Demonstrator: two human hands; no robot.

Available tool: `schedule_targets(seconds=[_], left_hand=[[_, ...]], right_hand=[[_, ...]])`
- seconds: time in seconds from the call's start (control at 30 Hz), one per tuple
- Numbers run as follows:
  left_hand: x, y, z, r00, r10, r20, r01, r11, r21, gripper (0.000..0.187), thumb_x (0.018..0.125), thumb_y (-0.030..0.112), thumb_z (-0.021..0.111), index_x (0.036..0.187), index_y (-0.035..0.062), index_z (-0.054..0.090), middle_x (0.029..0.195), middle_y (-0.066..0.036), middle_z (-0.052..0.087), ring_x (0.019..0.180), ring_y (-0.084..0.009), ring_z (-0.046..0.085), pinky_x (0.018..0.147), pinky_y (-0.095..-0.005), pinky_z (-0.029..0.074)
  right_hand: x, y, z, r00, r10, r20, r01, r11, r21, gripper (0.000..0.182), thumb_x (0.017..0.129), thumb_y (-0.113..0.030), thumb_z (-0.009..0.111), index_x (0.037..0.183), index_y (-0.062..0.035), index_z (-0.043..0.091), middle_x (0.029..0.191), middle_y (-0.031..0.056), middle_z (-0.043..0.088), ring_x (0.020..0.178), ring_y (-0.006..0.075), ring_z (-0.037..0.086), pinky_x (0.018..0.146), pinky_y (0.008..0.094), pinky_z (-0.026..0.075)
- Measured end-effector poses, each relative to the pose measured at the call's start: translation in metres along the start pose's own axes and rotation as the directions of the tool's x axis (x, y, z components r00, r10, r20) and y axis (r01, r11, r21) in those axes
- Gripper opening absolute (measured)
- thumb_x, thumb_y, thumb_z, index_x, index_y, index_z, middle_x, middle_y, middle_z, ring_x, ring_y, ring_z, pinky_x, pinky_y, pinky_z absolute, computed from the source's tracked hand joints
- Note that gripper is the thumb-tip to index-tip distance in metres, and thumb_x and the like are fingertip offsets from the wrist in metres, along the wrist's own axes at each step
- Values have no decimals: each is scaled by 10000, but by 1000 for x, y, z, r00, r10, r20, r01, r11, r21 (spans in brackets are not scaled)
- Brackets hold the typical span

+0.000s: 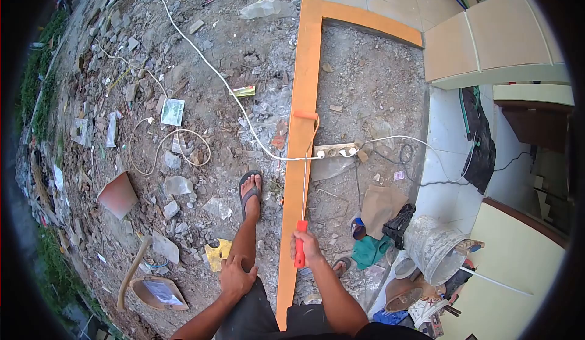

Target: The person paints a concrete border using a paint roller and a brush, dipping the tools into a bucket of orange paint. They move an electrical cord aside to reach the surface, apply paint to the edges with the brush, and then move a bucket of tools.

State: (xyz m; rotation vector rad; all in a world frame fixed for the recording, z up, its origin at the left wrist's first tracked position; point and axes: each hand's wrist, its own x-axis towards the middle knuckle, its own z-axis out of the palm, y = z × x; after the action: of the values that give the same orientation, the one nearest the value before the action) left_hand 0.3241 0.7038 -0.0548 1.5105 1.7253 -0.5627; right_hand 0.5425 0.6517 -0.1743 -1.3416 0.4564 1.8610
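My right hand (308, 246) is closed round the red handle of a paint roller (300, 254). Its long thin rod reaches forward to an orange roller sleeve (306, 115), which lies against the top of a low orange-painted curb (303, 75). My left hand (237, 277) rests on my left knee with the fingers laid over it, holding nothing. A white power strip (332, 151) with plugs in it sits beside the curb, and a white cable (244, 111) crosses the curb close to the roller rod.
Rubble, litter, a tilted reddish bucket (119, 195) and a hoe with a wooden handle (133, 273) lie on the left. To the right are a paint-smeared bucket (429, 245), a green cloth (370, 251), a black bag (399, 225) and tiled flooring (443, 120). Cables cross the ground.
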Motion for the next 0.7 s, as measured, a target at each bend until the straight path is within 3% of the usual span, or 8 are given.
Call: schedule_targets(seconds=[0.1,0.2,0.53,0.6,0.7], left_hand=[[-3,1,2,1000,-18,22,17,1000,22,452,760,312,779,1111,64,639,1205,-154,600,1160,-362,535,949,-487,493],[1,-3,2,1000,-10,18,10,1000,17,455,760,311,781,1117,66,639,1206,-154,601,1159,-363,538,948,-492,493],[28,-15,-33,999,-32,17,34,994,-103,459,752,296,786,1118,63,638,1180,-154,608,1142,-360,552,965,-464,482],[33,-20,-41,1000,-15,2,15,989,-150,515,731,325,795,1119,30,630,1086,-190,613,1091,-373,574,937,-448,489],[42,-23,-50,1000,-4,0,4,986,-164,509,728,318,796,1117,33,634,1079,-186,619,1072,-373,589,925,-449,495]], right_hand=[[-31,20,-5,999,24,-49,-27,998,-57,210,924,-275,581,915,-72,529,644,46,547,446,185,540,410,354,467],[-7,-13,-2,998,-1,-60,-4,996,-89,203,922,-268,574,911,-72,525,636,47,544,441,182,539,399,355,463],[169,-282,105,982,-184,35,187,956,-227,269,924,-343,586,938,-84,514,650,30,534,486,147,515,432,314,442],[193,-329,136,969,-239,58,246,943,-222,273,922,-336,594,950,-79,508,667,28,529,502,138,514,442,297,449],[232,-388,170,948,-297,113,314,932,-181,272,927,-316,602,962,-64,504,685,44,529,520,154,522,461,301,464]])
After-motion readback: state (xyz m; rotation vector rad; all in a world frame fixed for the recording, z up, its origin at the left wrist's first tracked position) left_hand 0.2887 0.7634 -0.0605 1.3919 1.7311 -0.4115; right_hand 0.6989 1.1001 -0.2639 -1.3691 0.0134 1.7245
